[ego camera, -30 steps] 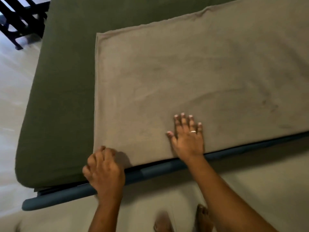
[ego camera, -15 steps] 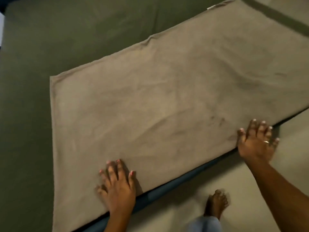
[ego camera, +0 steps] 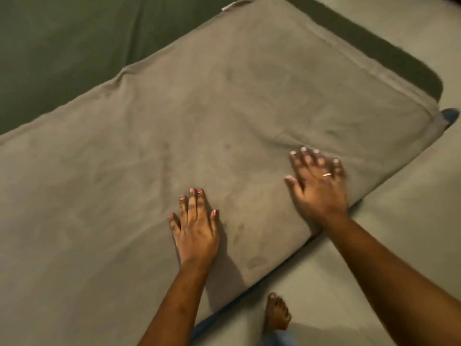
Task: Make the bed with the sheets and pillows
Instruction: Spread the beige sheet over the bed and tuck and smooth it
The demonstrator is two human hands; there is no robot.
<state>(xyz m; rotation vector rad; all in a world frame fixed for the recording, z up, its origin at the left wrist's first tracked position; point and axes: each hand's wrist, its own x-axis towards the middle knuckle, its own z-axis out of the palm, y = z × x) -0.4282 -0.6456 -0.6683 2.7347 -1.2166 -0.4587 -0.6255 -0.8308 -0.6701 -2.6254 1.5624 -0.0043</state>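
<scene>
Both hands have shifted further onto the tan sheet [ego camera: 199,108] since 0.5 s ago; left hand [ego camera: 195,231] and right hand [ego camera: 318,188] lie flat, fingers straight, gripping nothing. Sheet lies spread over the near side of the green fitted sheet [ego camera: 62,46]; judged light, limp, wrinkle-prone: pinch at hem corners

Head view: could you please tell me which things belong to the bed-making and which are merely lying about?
Job: tan sheet, green sheet, left hand, right hand, both flat on the tan sheet.
Just there: blue bed frame, floor, bare foot.
</scene>
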